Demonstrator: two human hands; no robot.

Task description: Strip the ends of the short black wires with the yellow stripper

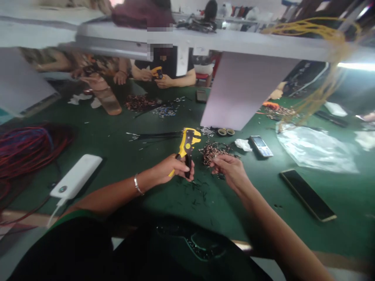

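My left hand [178,168] is wrapped round the handles of a yellow and black wire stripper [187,146], whose jaws point up and away from me. My right hand [230,168] is pinched at the near edge of a pile of short dark wire pieces with copper-coloured ends [215,151]. Whatever lies between those fingertips is too small to make out. Left of the stripper's head, a bundle of thin black wires [158,136] lies with its bare ends pointing left. Black scraps [197,193] are scattered on the green tabletop [164,203] between my hands.
A white power bank [76,175] and coiled red and blue wire [29,152] are at left. To the right lie a keypad phone [261,146], a smartphone [307,195] and a clear plastic bag [316,150]. A divider panel [234,89] stands ahead; a co-worker's hands [164,80] hold another tool across the table.
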